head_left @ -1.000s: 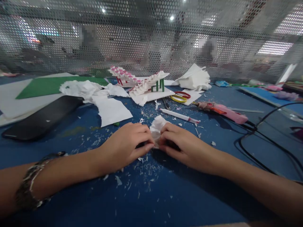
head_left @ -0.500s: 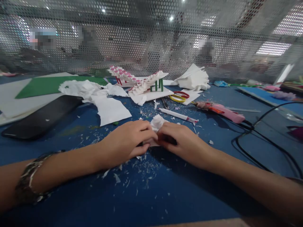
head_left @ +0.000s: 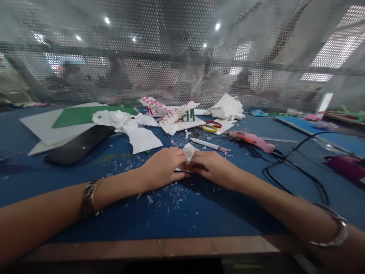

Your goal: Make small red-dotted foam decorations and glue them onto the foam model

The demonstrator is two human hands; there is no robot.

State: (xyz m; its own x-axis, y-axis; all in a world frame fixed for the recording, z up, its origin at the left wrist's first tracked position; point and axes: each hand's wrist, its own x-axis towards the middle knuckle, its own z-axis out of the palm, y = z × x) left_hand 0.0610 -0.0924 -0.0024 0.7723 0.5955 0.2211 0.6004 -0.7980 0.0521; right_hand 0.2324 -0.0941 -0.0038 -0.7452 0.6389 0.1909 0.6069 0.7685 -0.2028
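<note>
crumpled paper (head_left: 190,149) sits between the left hand (head_left: 162,166) and right hand (head_left: 220,169), neither nearer, both pinching its near end while the rest juts forward, long axis unclear.

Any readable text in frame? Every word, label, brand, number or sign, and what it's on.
None readable.
Crumpled white paper between the left hand and right hand: no writing on the part that shows.
Slim white pen with a pinkish end: too small and blurred to tell if it's marked.
Pink tool with a black cord: no legible label.
Small blue-and-white crumpled item at the back: too blurred.
</note>
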